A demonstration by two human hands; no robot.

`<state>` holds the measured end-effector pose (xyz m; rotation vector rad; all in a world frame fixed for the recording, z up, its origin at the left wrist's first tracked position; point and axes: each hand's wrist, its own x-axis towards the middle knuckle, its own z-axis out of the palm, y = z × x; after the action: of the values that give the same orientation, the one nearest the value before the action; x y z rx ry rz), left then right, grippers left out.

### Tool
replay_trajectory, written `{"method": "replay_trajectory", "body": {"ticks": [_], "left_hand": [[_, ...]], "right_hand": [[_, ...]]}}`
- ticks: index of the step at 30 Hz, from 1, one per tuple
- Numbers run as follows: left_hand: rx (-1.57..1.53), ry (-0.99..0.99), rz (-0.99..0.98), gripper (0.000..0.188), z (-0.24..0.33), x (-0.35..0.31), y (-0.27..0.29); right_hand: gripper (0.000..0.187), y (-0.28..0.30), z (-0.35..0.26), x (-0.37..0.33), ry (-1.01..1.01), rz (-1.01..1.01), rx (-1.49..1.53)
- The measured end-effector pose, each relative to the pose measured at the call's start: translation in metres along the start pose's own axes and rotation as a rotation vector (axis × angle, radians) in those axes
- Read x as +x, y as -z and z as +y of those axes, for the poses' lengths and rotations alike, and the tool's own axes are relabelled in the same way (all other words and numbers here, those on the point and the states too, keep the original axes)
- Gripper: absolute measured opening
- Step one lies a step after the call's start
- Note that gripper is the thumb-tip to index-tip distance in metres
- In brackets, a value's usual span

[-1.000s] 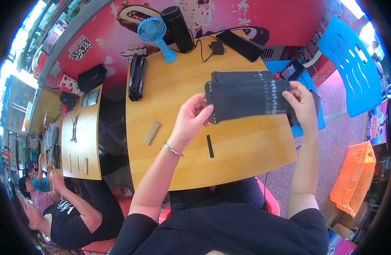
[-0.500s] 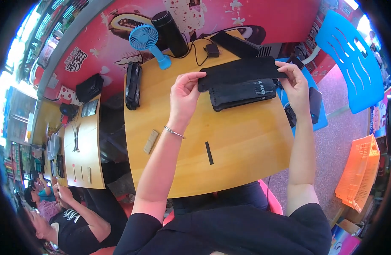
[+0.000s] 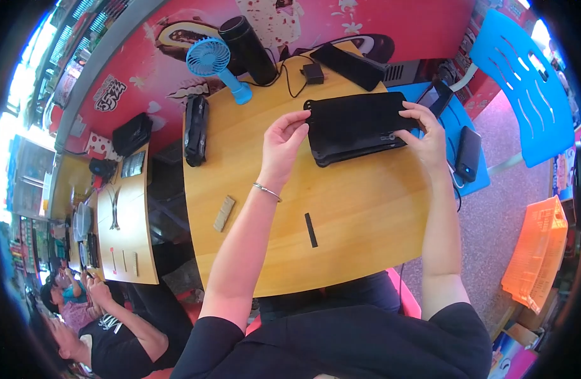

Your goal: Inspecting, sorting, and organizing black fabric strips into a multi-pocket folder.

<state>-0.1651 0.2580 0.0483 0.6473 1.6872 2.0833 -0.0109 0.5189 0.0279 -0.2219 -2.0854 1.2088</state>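
A thin black rectangular panel (image 3: 357, 114), with small holes at its upper left corner, lies over a stack of similar black pieces (image 3: 341, 153) at the far side of the wooden table. My left hand (image 3: 283, 144) pinches the panel's left edge. At its right edge, my right hand (image 3: 428, 136) grips with the fingers on the upper corner and the thumb lower down, near a small pale print. The undersides of the pieces are hidden.
On the table are a black strip (image 3: 311, 230), a ridged tan block (image 3: 224, 213), a black pouch (image 3: 196, 130), a blue fan (image 3: 209, 58), a dark bottle (image 3: 247, 50) and a charger (image 3: 312, 74). A blue chair (image 3: 523, 85) and an orange basket (image 3: 534, 254) stand right. People sit left.
The black panel, held stretched above the stack before, has come down over it and covers most of the print. My right hand's thumb and fingers have spread along the edge.
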Motion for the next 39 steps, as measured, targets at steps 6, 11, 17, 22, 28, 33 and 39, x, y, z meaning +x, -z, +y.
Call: {"method": "replay_trajectory", "body": {"ticks": [6,11,17,22,28,33,39], "left_hand": [[0.077,-0.004,0.032,0.023,-0.007,-0.001,-0.002],[0.04,0.026,0.064,0.02,-0.009,-0.004,-0.002],[0.034,0.01,0.074,0.018,-0.012,-0.003,-0.001],[0.059,0.001,0.08,0.019,-0.014,-0.003,0.0],[0.119,-0.019,0.096,0.018,-0.015,-0.003,-0.003],[0.176,-0.052,0.108,0.017,-0.016,-0.005,-0.006],[0.209,-0.01,0.12,0.016,-0.012,-0.007,-0.007]], "right_hand": [[0.036,-0.003,0.002,-0.001,-0.007,0.014,-0.064],[0.038,-0.003,0.0,-0.003,0.056,-0.026,-0.175],[0.041,-0.004,-0.001,-0.003,0.071,-0.083,-0.2],[0.042,-0.003,-0.001,-0.004,0.097,-0.102,-0.22],[0.043,-0.006,0.004,-0.004,0.134,-0.099,-0.256],[0.042,-0.006,0.003,-0.004,0.138,-0.102,-0.284],[0.042,-0.007,0.006,-0.004,0.13,-0.124,-0.326]]}}
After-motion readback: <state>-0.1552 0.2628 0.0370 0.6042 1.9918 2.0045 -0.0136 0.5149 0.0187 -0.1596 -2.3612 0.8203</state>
